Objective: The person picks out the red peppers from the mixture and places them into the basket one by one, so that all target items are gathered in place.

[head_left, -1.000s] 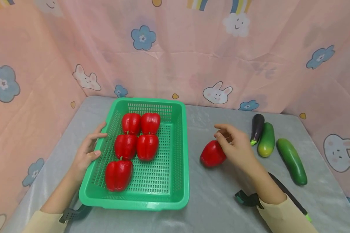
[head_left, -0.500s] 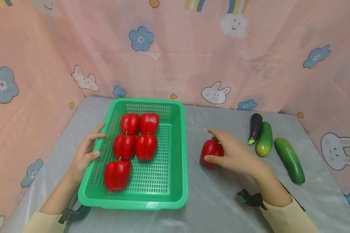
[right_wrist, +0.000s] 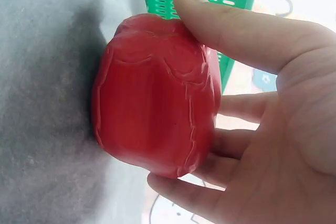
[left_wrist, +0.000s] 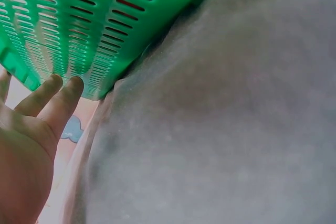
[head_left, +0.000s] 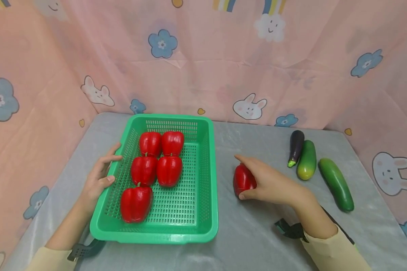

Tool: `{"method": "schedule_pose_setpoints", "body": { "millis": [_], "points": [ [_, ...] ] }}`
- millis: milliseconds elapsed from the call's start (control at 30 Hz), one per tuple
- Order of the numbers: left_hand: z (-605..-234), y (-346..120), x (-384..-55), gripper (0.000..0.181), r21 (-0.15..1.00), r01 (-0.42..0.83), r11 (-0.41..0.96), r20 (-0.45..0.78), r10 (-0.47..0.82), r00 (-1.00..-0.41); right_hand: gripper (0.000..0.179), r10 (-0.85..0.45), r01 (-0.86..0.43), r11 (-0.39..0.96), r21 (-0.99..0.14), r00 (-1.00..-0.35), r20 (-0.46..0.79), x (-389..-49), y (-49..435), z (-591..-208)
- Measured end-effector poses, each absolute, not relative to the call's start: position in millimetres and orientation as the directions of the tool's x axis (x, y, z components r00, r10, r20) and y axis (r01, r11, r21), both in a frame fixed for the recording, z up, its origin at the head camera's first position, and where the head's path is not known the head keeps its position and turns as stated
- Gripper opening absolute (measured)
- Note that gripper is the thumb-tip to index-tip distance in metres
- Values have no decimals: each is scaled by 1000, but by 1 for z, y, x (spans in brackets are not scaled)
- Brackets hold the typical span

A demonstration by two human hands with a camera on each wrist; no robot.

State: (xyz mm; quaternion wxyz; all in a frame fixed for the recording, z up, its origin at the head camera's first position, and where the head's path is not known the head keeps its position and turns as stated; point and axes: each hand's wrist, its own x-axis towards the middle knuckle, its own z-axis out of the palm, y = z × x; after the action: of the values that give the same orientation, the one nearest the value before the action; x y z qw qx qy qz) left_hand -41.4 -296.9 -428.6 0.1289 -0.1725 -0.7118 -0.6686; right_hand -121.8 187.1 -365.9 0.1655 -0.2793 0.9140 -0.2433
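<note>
My right hand (head_left: 271,184) grips a red bell pepper (head_left: 243,180) on the grey tabletop, right of the green basket (head_left: 156,238). In the right wrist view the thumb lies along one side of the pepper (right_wrist: 152,98) and the fingers reach round its far side, partly hidden. Several other red bell peppers (head_left: 169,171) lie inside the basket, toward its left. My left hand (head_left: 96,182) rests at the basket's left side. Its fingers are fairly straight, their tips touching the perforated wall (left_wrist: 79,19) in the left wrist view.
On the right lie a dark eggplant (head_left: 296,146), a green cucumber-like vegetable with a yellowish end (head_left: 306,160) and another green one (head_left: 336,184). A long dark item lies mostly hidden under my right forearm. A pink printed cloth (head_left: 203,67) surrounds the table.
My right hand has come down round the loose bell pepper, its thumb moving to the near side. The pepper has turned slightly on the table. The left hand and basket stay put.
</note>
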Motion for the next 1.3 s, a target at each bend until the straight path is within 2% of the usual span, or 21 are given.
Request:
{"method": "schedule_pose_setpoints", "body": {
  "millis": [400, 700, 833, 1033, 1300],
  "points": [
    [-429, -296, -40, 51, 908, 418, 24, 415, 77, -906, 113, -594, -419, 739, -527, -775, -216, -124, 194, -363],
    [-429, -297, -40, 51, 904, 426, 41, 423, 67, -904, 109, -603, -410, 737, -537, -758, -248, -125, 196, -359],
    [-429, -296, -41, 51, 905, 423, 35, 420, 72, -905, 108, -613, -426, 718, -551, -761, -211, -125, 198, -358],
    [-428, -296, -41, 51, 905, 424, 37, 420, 80, -904, 105, -629, -485, 668, -564, -773, -81, -126, 200, -358],
    [-428, -296, -42, 50, 908, 417, 44, 414, 76, -907, 110, -563, -477, 633, -609, -824, 61, -123, 198, -351]
  ]
}}
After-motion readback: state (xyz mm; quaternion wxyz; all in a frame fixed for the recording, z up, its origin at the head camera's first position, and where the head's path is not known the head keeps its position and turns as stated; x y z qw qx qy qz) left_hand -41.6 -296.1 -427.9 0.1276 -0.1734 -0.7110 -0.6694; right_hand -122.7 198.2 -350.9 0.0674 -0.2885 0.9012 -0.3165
